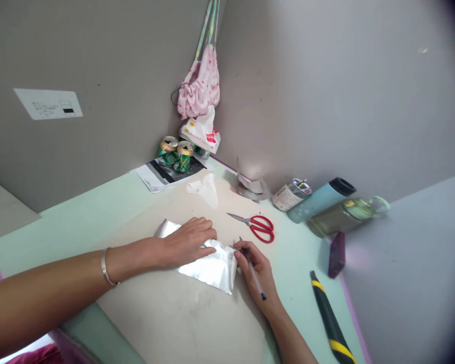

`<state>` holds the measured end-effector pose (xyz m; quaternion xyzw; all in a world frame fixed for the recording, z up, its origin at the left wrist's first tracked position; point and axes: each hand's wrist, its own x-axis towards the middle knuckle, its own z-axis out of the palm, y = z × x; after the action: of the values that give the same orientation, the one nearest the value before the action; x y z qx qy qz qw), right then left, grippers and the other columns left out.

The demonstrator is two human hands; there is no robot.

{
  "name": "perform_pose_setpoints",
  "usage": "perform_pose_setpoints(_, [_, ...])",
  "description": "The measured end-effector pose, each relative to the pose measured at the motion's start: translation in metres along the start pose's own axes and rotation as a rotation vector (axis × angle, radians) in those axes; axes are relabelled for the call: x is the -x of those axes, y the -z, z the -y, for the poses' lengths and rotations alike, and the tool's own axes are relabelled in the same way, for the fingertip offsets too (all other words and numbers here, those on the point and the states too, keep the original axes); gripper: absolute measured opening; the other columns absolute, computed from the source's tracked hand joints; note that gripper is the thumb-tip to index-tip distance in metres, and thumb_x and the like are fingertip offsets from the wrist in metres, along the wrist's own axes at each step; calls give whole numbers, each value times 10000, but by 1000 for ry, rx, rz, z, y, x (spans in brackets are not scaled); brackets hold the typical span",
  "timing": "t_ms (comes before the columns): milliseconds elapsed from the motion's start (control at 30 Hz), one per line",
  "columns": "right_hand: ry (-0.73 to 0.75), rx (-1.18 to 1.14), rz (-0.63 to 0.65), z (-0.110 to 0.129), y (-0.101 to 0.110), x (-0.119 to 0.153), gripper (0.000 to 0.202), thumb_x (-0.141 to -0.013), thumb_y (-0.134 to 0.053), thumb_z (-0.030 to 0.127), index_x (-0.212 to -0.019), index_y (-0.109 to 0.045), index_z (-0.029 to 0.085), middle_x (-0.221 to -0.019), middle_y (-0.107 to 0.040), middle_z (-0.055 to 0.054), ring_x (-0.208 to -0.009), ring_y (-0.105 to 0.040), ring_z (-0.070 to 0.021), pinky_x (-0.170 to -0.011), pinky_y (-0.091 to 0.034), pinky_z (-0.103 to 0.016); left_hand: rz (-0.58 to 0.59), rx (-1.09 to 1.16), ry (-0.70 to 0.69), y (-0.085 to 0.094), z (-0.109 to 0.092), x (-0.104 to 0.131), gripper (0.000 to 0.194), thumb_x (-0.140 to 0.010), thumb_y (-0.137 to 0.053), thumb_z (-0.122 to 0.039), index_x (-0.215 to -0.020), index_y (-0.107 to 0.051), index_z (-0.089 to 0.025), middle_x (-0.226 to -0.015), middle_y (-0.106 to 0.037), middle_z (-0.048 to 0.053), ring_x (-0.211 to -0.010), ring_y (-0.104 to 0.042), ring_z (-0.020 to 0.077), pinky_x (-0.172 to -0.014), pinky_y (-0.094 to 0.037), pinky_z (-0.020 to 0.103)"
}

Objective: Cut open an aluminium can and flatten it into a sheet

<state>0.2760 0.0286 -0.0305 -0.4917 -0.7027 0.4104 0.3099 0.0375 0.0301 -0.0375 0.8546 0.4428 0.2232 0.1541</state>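
A shiny silver foil sheet [208, 269] lies on the beige board [189, 318]. My left hand [189, 242] rests flat across the upper part of the foil, its fingers bent a little and its thumb stretched over the surface. At the foil's right edge, my right hand [256, 270] is closed round a clear pen with a black cap end [255, 275]; the pen slants back over the hand. The fingertips of this hand touch or nearly touch the foil's edge. Red-handled scissors [260, 227] lie just beyond, with their blades pointing left.
Crushed green cans [184, 156] stand on printed paper [153, 179] at the back, near a tissue pack [202, 134]. Along the right are a pen-filled tin [288, 196], a blue tumbler [314, 202], a green bottle [341, 216], a phone [336, 255] and a black-yellow tool [329, 318].
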Motion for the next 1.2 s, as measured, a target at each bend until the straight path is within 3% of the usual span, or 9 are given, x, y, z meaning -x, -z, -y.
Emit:
perform_pose_setpoints(233, [71,60,-36,1,2,-1,295,-1011,-466,449,-982,-635,209,-784,-597,-6,-700,-554,-168,-655,-450,-256,7,-2,-9,1,1,1,128,-968,-610,-313,-971,-609,-185,-957,-563,36,-939,-530,221,-852,-388,332])
perform_pose_setpoints(800, [90,79,-22,1,2,-1,300,-1014,-471,430,-944,-654,202,-869,-645,-34,-760,-583,-181,-668,-457,-248,-3,24,-3,-1,-2,2,105,-949,-627,-307,-997,-641,-214,-973,-606,26,-947,-565,212,-862,-426,324])
perform_pose_setpoints(900, [82,73,-18,0,1,-1,303,-1015,-469,433,-949,-653,202,-795,-627,-21,-710,-576,-175,-650,-458,-249,-24,32,1,9,-1,1,171,-955,-612,-309,-1110,-636,-242,-1065,-642,22,-1029,-587,205,-920,-432,314])
perform_pose_setpoints(1000, [73,63,-14,-1,1,-1,321,-1012,-463,450,-956,-653,198,-756,-617,-17,-679,-579,-176,-644,-464,-258,-109,8,56,33,15,-2,261,-998,-510,-307,-1235,-581,-225,-1224,-616,55,-1143,-561,210,-997,-411,332])
perform_pose_setpoints(1100, [67,58,-17,-3,1,-2,325,-1002,-476,461,-962,-662,197,-772,-635,-25,-684,-587,-183,-647,-465,-269,-164,-62,110,58,40,-1,271,-1012,-428,-310,-1181,-609,-201,-1184,-615,85,-1139,-542,246,-1025,-377,398])
perform_pose_setpoints(1200, [62,56,-21,-3,2,-1,317,-1001,-479,456,-965,-664,202,-741,-616,-16,-685,-584,-188,-638,-451,-271,-99,-129,94,67,60,6,240,-972,-443,-251,-1032,-674,-228,-1126,-639,81,-1139,-522,279,-1071,-306,462])
